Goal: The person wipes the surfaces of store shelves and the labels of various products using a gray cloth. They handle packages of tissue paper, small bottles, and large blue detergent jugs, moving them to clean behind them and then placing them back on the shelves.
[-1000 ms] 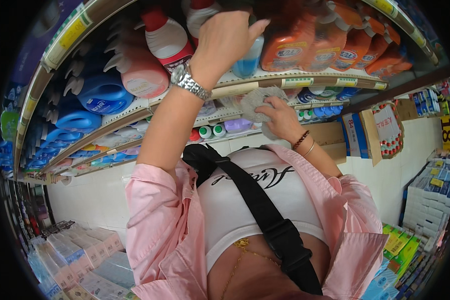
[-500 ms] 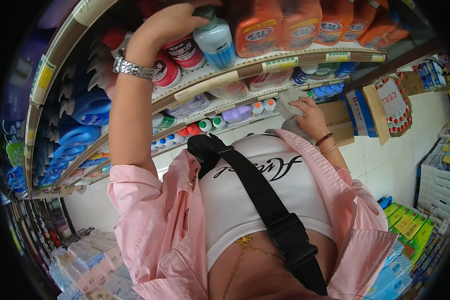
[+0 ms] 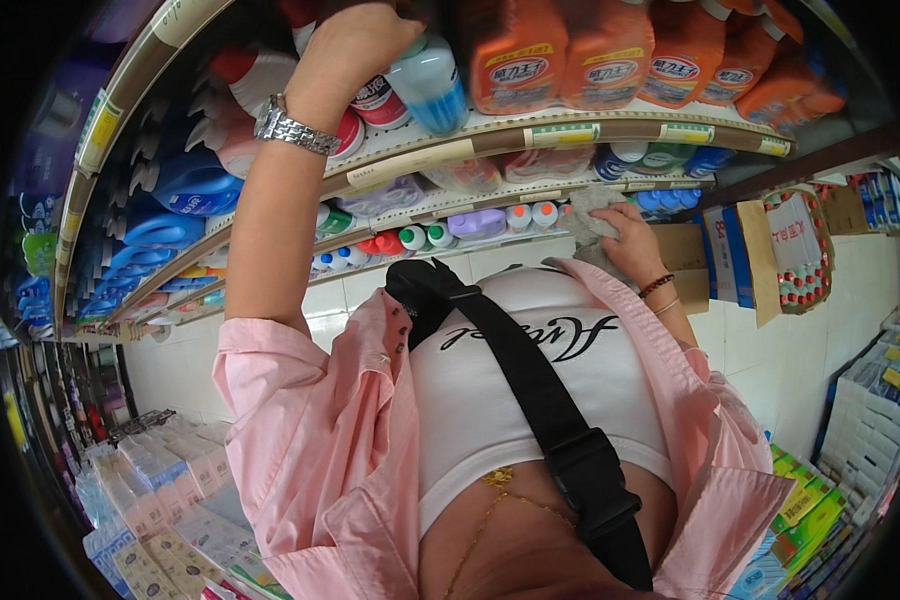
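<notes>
My left hand [image 3: 358,48] reaches up to the upper shelf at the top edge of the view, a silver watch on its wrist. Its fingers bend beside the cap of a pale bottle [image 3: 430,90] with blue at its base; their tips are hidden, so a grip on the bottle is uncertain. Red-and-white bottles [image 3: 378,103] stand partly behind my left wrist. To the bottle's right is a row of orange bottles [image 3: 518,68]. Lower right, my right hand [image 3: 628,240] is closed around a crumpled grey cloth [image 3: 594,215], close to the lower shelves.
The curved shelf edge [image 3: 470,150] carries price labels. Lower shelves hold a purple bottle [image 3: 478,224] and several capped bottles. Blue jugs [image 3: 195,185] line the left side. An opened cardboard box [image 3: 745,250] stands on the right; wrapped packs [image 3: 170,490] lie at lower left.
My left hand has shifted slightly right, its fingers now more curled beside the pale bottle's cap. My right hand still holds the grey cloth and sits a little lower in view.
</notes>
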A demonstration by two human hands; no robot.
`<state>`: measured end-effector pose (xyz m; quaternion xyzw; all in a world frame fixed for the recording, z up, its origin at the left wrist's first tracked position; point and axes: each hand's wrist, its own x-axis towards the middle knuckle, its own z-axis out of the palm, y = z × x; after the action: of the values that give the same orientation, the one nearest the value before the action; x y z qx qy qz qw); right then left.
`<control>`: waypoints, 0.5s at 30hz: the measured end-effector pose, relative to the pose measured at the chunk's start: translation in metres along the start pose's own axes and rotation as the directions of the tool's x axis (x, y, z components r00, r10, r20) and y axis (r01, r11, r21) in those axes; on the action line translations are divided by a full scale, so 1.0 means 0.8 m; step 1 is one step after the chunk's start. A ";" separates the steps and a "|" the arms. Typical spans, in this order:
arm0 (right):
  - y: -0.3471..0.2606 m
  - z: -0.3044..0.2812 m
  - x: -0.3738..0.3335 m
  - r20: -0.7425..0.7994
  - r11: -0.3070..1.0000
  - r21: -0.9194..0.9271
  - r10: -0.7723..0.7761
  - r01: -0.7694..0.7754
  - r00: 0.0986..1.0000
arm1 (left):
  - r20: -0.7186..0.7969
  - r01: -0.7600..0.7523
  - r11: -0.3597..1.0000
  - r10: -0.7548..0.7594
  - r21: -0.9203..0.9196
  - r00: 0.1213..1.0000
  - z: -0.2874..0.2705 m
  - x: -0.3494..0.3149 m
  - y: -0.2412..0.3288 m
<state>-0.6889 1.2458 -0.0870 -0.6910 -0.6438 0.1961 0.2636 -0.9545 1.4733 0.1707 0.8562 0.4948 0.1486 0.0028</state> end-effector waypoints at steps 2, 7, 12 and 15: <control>0.004 -0.002 0.000 -0.005 1.000 0.011 -0.001 0.002 1.000 | 0.045 0.015 1.000 -0.014 -0.009 0.999 -0.011 -0.001 0.005; 0.008 -0.006 0.003 -0.014 0.999 0.039 -0.033 0.033 0.999 | 0.194 -0.293 0.919 0.348 -0.265 0.917 -0.019 -0.009 -0.044; 0.011 -0.008 -0.001 -0.018 0.999 0.040 -0.006 0.006 1.000 | 0.322 -0.231 0.965 0.260 -0.124 0.910 -0.019 -0.001 -0.038; 0.014 -0.008 -0.005 -0.033 1.000 0.031 -0.004 0.005 0.999 | 0.330 -0.212 0.977 0.207 -0.019 0.921 -0.043 -0.004 0.001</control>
<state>-0.6762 1.2410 -0.0890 -0.6884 -0.6379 0.1941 0.2854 -0.9644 1.4650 0.2031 0.9169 0.3942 -0.0017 0.0624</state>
